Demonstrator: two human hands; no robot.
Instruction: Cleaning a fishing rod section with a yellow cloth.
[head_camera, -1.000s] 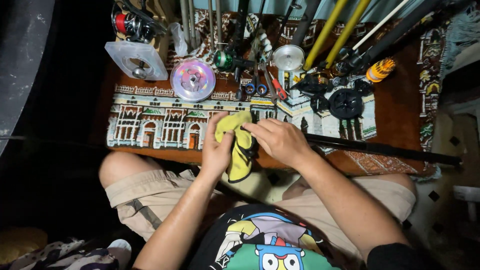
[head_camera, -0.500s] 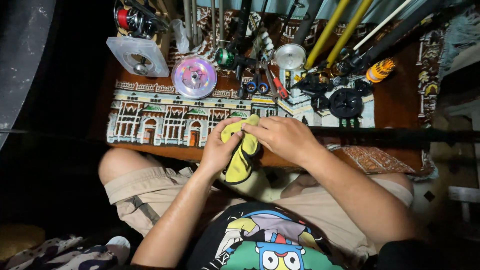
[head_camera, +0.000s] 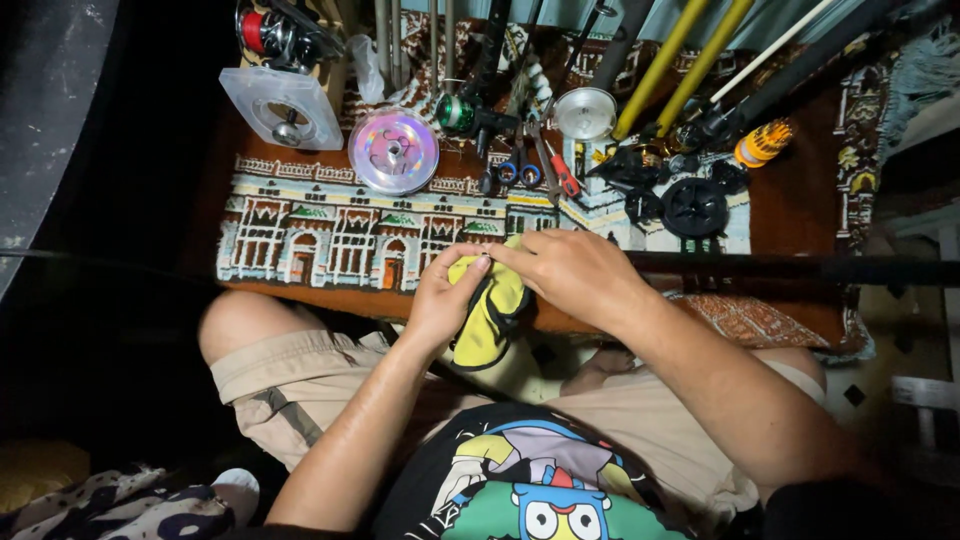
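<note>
nearest the camera, at 6 o'clock, a printed shirt (head_camera: 520, 490) and tan shorts (head_camera: 290, 390) fill the lower frame, with a bare knee (head_camera: 235, 325) at 8 o'clock. both forearms rise from there toward the centre. the left hand (head_camera: 445, 300) is curled, fingers pressed together around a yellow cloth (head_camera: 490, 315) with dark edging, thumb and forefinger pinching its top edge. the right hand (head_camera: 575, 275) lies over the cloth's upper right side, fingers bent and close, fingertips meeting the left thumb at the cloth's top. the cloth hangs just above the lap, at the near edge of a rug (head_camera: 340, 235) with a building pattern. whatever sits inside the cloth is hidden by fingers and folds. a dark rod (head_camera: 800, 268) runs out to 3 o'clock from under the right hand, its near end covered by it.

farther off, at 12 o'clock, lie scissors (head_camera: 520, 170), red-handled pliers (head_camera: 560, 175) and a green reel (head_camera: 460, 112). at 11 o'clock sits a clear spool (head_camera: 393, 150), then a square clear case (head_camera: 280, 105). at 1 o'clock lie black reel parts (head_camera: 690, 205), a round metal lid (head_camera: 585, 112) and yellow rods (head_camera: 680, 60), cut off by the top edge.
</note>
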